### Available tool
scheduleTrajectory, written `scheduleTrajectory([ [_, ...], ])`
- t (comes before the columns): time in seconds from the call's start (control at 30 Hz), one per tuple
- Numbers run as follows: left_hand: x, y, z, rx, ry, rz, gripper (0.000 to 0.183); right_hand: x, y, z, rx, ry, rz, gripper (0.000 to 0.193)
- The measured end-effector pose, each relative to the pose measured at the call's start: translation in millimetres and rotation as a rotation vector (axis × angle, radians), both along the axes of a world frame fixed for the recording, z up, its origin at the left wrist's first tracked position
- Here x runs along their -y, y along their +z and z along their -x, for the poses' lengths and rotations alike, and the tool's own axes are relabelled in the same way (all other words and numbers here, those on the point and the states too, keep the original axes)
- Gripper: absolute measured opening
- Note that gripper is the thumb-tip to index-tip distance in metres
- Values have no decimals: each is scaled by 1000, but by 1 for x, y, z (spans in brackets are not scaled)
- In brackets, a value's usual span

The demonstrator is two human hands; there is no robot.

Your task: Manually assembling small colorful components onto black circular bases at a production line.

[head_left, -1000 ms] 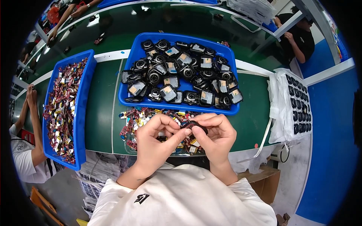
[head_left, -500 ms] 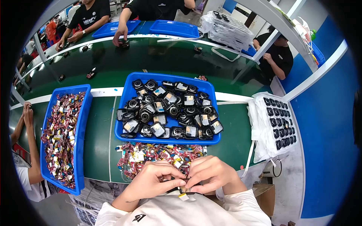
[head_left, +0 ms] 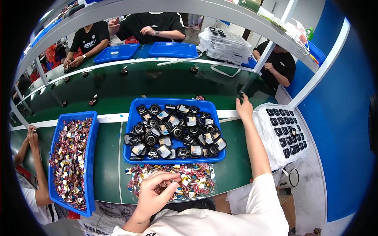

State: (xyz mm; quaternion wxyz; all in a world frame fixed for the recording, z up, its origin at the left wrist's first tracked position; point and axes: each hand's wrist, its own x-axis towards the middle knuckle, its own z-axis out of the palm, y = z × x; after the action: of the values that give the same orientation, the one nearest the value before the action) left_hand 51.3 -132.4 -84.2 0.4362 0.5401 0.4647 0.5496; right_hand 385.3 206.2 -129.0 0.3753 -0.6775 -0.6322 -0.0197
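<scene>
Currently, head view: right hand (head_left: 245, 109) is hovering over the green belt (head_left: 169, 85), small dark piece (head_left: 241, 94) showing at its fingertips, grip unclear; left hand (head_left: 154, 193) is hanging above loose small parts (head_left: 199, 183), fingertips sitting close to thumb, can't tell if holding; watch cases (head_left: 178, 132) are lying in blue tray (head_left: 177, 161)

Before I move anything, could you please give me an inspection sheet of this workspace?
Surface: green table, white rail along its far side.
Job's things: blue tray piled with black watch cases; small parts heaped before it.
Clutter: scattered pieces on the green surface beyond the rail.
Hands: left hand curled over the small parts, grip unclear; right hand extended over the rail, a dark item at its fingertips.
Cables: none clearly made out.
Surroundings: blue bin of similar parts to the left, white pack with rows of black pieces to the right, people in black opposite.
</scene>
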Motion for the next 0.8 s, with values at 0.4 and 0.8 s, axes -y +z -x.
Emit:
scheduleTrajectory([
  [0.4,10,-1,5,-50,-53,-6,15,-37,-19,-45,93,-291,165,32],
  [0.8,3,60,39,-207,525,-606,9,206,255,80,-157,1056,-1064,33],
])
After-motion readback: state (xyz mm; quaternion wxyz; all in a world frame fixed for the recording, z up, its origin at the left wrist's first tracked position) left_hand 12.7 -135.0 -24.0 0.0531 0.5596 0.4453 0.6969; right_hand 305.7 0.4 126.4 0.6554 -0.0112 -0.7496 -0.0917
